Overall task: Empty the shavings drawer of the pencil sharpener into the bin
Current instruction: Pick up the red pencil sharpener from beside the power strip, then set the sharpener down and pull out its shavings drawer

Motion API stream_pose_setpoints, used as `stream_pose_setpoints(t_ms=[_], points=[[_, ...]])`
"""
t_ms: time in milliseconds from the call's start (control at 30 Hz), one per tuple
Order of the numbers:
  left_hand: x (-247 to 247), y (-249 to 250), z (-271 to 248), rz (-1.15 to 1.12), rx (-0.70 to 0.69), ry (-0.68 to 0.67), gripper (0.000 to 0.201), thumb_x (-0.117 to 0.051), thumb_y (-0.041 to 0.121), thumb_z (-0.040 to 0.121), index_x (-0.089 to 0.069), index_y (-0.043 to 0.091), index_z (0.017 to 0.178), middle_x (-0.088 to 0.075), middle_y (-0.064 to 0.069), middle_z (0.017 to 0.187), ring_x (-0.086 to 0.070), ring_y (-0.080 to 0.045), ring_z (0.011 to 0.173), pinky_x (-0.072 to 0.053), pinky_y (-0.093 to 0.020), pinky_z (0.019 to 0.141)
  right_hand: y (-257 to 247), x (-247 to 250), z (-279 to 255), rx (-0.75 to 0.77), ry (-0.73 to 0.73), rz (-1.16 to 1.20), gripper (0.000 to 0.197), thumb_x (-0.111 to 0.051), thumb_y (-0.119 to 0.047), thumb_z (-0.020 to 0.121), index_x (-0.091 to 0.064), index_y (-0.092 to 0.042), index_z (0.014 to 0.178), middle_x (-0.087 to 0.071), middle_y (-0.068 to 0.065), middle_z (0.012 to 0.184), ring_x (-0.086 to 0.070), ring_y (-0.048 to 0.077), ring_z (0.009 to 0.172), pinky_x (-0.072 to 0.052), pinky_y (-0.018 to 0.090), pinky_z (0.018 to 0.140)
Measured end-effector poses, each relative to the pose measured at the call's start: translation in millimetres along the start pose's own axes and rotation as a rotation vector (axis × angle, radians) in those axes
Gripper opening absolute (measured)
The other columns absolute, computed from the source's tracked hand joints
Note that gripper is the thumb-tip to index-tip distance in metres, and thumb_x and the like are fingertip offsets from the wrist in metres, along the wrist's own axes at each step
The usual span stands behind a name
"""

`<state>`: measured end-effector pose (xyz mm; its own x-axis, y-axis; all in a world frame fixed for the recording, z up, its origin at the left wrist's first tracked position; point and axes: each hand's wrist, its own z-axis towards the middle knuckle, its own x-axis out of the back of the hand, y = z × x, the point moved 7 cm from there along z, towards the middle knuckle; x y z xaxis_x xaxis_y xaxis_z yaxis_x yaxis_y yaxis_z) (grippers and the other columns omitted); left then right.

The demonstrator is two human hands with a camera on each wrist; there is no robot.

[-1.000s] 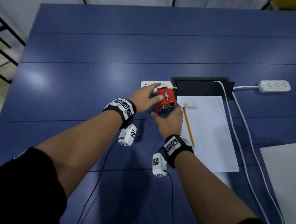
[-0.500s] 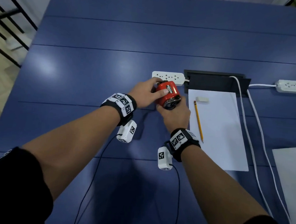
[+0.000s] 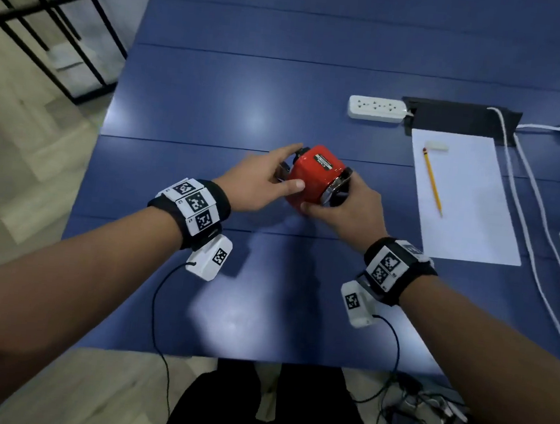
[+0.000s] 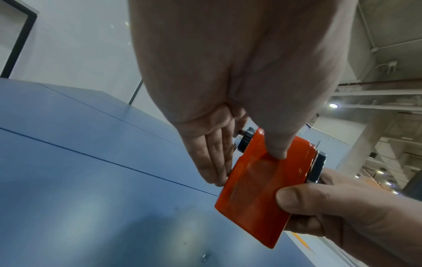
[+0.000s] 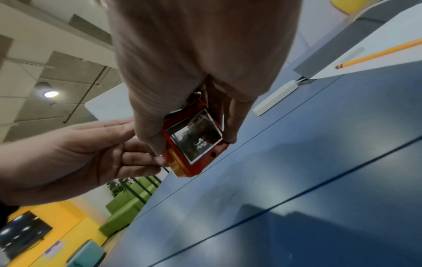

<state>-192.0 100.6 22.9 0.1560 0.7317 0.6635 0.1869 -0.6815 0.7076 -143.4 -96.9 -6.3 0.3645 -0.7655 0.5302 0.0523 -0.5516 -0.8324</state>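
The red pencil sharpener is held tilted just above the blue table, between both hands. My left hand holds its crank end, thumb pressed on the red side and fingers straight against the back. My right hand grips the other end, fingers curled round it. In the left wrist view the red sharpener has my right thumb on its side. A dark see-through panel with white lettering shows in the right wrist view, flush with the body. No bin is in view.
A white sheet to the right carries a yellow pencil and an eraser. Behind lie a power strip, a black cable hatch and white cables. A black rack stands off the table's left edge.
Both hands have carried the sharpener away from the power strip, leftward and toward me, keeping their hold. The head view has swung left and down.
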Motion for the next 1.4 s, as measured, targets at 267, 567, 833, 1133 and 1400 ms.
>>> stream_pose_setpoints(t_ms=[267,567,833,1133,1400], points=[[-1,-31,-73,0.045,-0.023,-0.025,0.078,-0.070,0.045,0.093,-0.033,0.032,0.160,-0.075,0.004,0.101,-0.069,-0.001,0.081,-0.057,-0.026,0.086,-9,-47,-52,0.097,-0.135,-0.057,0.076,-0.101,-0.040,0.064,-0.068,-0.027,0.130,-0.078,-0.017,0.107,-0.069,-0.017,0.087,-0.045,0.000,0.076],[-32,-54,-100,0.145,-0.056,-0.016,0.063,-0.075,0.051,0.086,-0.049,0.031,0.140,-0.077,0.012,0.094,-0.075,-0.008,0.085,-0.059,-0.038,0.087,30,-69,-77,0.167,-0.264,-0.166,0.079,-0.100,-0.046,0.063,-0.065,-0.030,0.131,-0.074,-0.026,0.100,-0.064,-0.023,0.088,-0.043,-0.002,0.073],[-41,-62,-124,0.166,-0.049,0.033,0.067,-0.080,0.058,0.070,-0.055,0.031,0.126,-0.078,0.013,0.086,-0.076,-0.001,0.079,-0.060,-0.028,0.079,36,-84,-88,0.280,-0.319,-0.248,0.074,-0.098,-0.055,0.060,-0.063,-0.032,0.121,-0.074,-0.022,0.099,-0.070,-0.006,0.092,-0.056,0.015,0.079],[-57,-70,-137,0.290,-0.016,0.099,0.078,-0.075,0.070,0.069,-0.047,0.043,0.136,-0.075,0.017,0.095,-0.072,0.000,0.087,-0.060,-0.040,0.085,35,-88,-93,0.379,-0.327,-0.348,0.093,-0.096,-0.065,0.058,-0.056,-0.031,0.135,-0.073,-0.018,0.112,-0.069,0.003,0.099,-0.054,0.017,0.085],[-76,-73,-148,0.112,-0.002,0.105,0.088,-0.078,0.054,0.083,-0.030,0.038,0.155,-0.072,0.006,0.120,-0.073,-0.008,0.103,-0.057,-0.039,0.099,39,-87,-98,0.373,-0.282,-0.349,0.092,-0.100,-0.051,0.059,-0.058,-0.029,0.138,-0.074,-0.011,0.119,-0.070,0.008,0.105,-0.047,0.014,0.084]])
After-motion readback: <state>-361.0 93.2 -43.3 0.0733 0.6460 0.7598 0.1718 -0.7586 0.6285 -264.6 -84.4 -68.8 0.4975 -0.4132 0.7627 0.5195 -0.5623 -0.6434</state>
